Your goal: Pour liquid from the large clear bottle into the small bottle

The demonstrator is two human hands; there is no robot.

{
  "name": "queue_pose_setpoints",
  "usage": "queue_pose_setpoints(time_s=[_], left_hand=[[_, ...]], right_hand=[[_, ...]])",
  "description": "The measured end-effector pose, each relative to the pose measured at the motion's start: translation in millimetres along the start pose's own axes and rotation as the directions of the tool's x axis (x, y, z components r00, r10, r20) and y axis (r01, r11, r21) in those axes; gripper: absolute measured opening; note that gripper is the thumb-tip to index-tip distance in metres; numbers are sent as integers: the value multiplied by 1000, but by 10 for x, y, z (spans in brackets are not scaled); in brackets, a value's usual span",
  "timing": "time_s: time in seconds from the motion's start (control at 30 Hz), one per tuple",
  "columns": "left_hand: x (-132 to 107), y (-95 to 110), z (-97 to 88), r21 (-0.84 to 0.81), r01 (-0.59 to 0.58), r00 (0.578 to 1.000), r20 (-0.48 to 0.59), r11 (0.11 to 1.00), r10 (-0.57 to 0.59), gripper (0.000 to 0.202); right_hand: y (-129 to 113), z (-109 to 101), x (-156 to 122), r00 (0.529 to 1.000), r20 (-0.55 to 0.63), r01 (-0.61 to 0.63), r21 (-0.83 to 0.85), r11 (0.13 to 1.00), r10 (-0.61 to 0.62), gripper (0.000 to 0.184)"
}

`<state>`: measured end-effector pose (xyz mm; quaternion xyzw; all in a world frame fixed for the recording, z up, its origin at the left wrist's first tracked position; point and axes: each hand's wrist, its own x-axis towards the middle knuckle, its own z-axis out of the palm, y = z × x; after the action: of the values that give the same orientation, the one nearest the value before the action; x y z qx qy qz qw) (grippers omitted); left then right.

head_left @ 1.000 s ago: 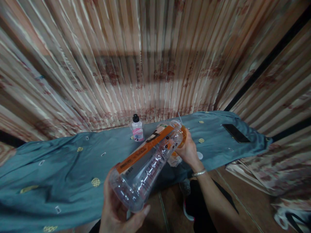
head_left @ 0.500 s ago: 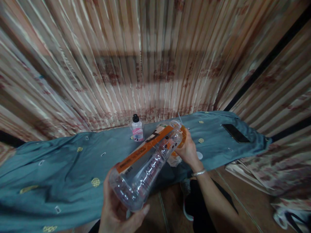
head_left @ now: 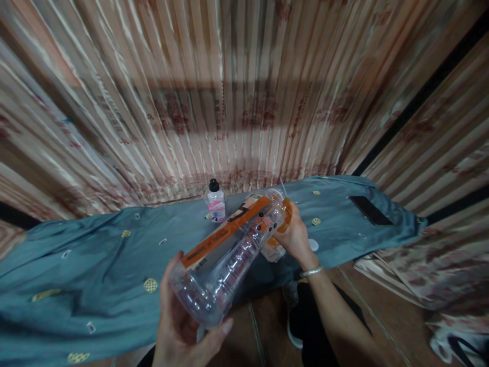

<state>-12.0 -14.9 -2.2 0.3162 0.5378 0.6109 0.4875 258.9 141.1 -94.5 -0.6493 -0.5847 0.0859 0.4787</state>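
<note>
Tilted across the middle is a clear plastic bottle (head_left: 233, 270) with an orange strip label; its wide base is low on the left and its narrow end high on the right. My left hand (head_left: 183, 326) is closed round the base, thumb in front. At the narrow end, my right hand (head_left: 296, 237) is closed round an orange, see-through round thing (head_left: 287, 211), partly hidden by fingers and bottle. Whether my right hand also grips the bottle, I cannot tell. Beneath it lies a crumpled pale and orange packet (head_left: 273, 253), partly covered.
A small bottle (head_left: 216, 206) with a black cap and pink label stands at the cloth's back edge. The blue-green patterned cloth (head_left: 114, 265) carries a black phone (head_left: 370, 210) at right and a white disc (head_left: 313, 245) near my right wrist. Patterned curtains (head_left: 244, 102) hang behind.
My left hand and the bottle's base have shifted slightly left and up. My right hand has hardly moved, and both hands keep their hold.
</note>
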Motion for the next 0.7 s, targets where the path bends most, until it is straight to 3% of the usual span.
queue_pose_setpoints(time_s=[0.13,0.33,0.57,0.7], left_hand=[[-5,26,21,-3,-15,1000,9,1000,15,144],[54,-14,13,-35,-30,1000,3,999,30,128],[67,-7,-3,-12,-31,999,16,999,31,126],[38,11,12,-9,-34,999,15,999,34,121]], right_hand=[[-18,-8,11,1000,2,-18,-15,1000,18,111],[-66,-38,33,1000,20,-6,12,1000,6,105],[-109,-76,44,999,34,11,15,1000,-11,92],[-94,-66,43,1000,26,-4,-4,1000,4,93]])
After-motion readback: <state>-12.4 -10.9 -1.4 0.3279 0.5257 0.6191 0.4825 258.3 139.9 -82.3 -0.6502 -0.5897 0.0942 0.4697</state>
